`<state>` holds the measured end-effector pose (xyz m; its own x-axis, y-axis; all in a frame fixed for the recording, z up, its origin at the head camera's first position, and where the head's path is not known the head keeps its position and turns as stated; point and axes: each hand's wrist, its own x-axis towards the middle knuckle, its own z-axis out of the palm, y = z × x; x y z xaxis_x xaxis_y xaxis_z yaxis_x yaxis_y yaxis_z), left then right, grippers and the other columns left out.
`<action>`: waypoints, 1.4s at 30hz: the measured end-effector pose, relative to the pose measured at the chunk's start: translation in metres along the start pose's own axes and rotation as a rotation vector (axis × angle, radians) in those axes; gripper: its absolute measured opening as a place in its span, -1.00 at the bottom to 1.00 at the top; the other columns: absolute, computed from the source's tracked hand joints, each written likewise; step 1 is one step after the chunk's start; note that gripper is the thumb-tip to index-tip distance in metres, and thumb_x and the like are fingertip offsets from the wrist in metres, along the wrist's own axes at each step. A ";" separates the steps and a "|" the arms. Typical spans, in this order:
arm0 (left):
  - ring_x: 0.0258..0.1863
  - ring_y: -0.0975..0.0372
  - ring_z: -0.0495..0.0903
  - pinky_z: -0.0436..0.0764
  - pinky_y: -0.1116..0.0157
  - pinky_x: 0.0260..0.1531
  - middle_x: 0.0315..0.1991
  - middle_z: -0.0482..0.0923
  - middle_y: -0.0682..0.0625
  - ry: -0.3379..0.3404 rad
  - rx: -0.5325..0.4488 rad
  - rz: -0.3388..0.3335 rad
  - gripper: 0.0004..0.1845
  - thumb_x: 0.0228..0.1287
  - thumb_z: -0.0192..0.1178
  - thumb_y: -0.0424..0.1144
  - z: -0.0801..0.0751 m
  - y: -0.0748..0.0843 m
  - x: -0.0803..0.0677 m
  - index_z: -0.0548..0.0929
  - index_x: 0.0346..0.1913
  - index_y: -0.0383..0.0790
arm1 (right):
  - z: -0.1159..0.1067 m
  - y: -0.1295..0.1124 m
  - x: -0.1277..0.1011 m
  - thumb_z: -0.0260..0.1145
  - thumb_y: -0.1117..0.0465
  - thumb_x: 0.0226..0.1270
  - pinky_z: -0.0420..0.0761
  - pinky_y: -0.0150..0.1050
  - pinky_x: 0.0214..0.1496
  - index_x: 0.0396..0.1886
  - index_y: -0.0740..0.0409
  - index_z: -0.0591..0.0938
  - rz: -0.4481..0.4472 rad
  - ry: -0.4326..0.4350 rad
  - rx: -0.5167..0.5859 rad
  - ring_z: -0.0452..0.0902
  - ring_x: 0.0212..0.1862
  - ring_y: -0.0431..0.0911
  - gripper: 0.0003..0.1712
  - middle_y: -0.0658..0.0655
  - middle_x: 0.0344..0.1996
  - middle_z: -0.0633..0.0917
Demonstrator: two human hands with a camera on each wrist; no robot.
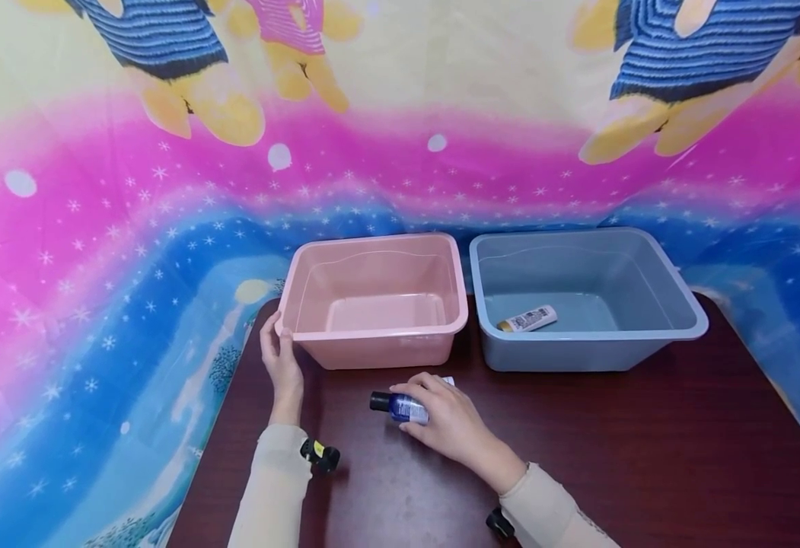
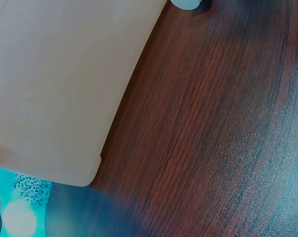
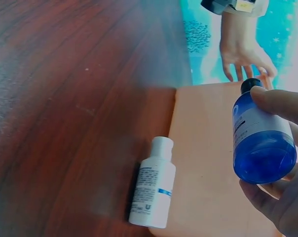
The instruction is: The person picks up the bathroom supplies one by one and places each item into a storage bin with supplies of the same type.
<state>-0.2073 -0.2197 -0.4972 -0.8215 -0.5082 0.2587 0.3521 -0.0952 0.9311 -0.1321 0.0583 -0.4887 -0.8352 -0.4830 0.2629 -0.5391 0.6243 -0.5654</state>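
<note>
**Right Hand Gripping Blue Bottle Over Dark Tabletop**

Slanting forward and left from a cream sleeve, its back facing up, a person's right hand (image 1: pixel 444 418) is grasping a translucent blue bottle (image 1: pixel 406 408) between thumb and fingers. The rounded bottle is wearing a white label and black cap; its long axis is running nearly sideways, cap pointing left, base facing the right wrist. Just beyond the grip, a smooth white bottle (image 3: pixel 151 192) is lying on the wood-grained table (image 1: pixel 646 441), its cap also pointing left. To the grip's left, the left hand (image 1: pixel 283 373) is pointing forward, thumb and fingers holding the near left corner of a smooth, flared pink tub (image 1: pixel 379 352) standing beyond the grip. Farther right, a blue-gray tub (image 1: pixel 550 356) is standing, holding a yellow-capped bottle (image 1: pixel 535 318) lying aslant, cap pointing left. Behind both tubs, a printed cloth (image 1: pixel 372 164) is hanging, showing snowflakes over pink and blue bands.
</note>
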 end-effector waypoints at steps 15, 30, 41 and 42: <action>0.33 0.11 0.30 0.32 0.17 0.29 0.36 0.34 -0.11 -0.004 0.019 -0.031 -0.53 0.42 0.02 -0.33 -0.002 0.000 0.000 0.39 0.35 -0.32 | -0.016 -0.007 0.008 0.57 0.04 0.09 0.56 -0.12 0.05 0.19 -0.22 0.62 -0.075 0.028 -0.036 0.49 0.02 -0.17 -0.38 -0.11 -0.03 0.55; 0.34 0.12 0.29 0.30 0.23 0.26 0.35 0.35 -0.14 0.014 0.027 -0.001 -0.56 0.43 0.00 -0.39 0.001 0.001 -0.002 0.40 0.33 -0.35 | -0.019 -0.012 0.016 0.58 0.08 0.06 0.54 -0.11 0.09 0.19 -0.19 0.63 -0.177 0.112 -0.055 0.50 0.04 -0.15 -0.37 -0.07 0.01 0.56; 0.35 0.08 0.28 0.29 0.20 0.28 0.36 0.34 -0.14 0.020 0.031 -0.006 -0.55 0.43 -0.01 -0.40 0.001 0.002 -0.002 0.37 0.34 -0.39 | -0.026 -0.015 0.024 0.57 0.08 0.09 0.55 -0.13 0.08 0.20 -0.17 0.62 -0.201 0.105 -0.077 0.50 0.04 -0.12 -0.38 -0.03 0.03 0.56; 0.35 0.08 0.27 0.29 0.20 0.28 0.36 0.34 -0.15 0.018 0.030 -0.008 -0.55 0.43 -0.01 -0.40 0.001 0.002 -0.002 0.36 0.34 -0.40 | -0.026 -0.014 0.024 0.57 0.09 0.08 0.55 -0.13 0.08 0.20 -0.16 0.62 -0.204 0.106 -0.079 0.50 0.04 -0.12 -0.38 -0.02 0.03 0.56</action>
<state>-0.2060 -0.2179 -0.4958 -0.8160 -0.5226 0.2472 0.3317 -0.0731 0.9405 -0.1475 0.0537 -0.4536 -0.7123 -0.5400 0.4483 -0.7015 0.5683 -0.4301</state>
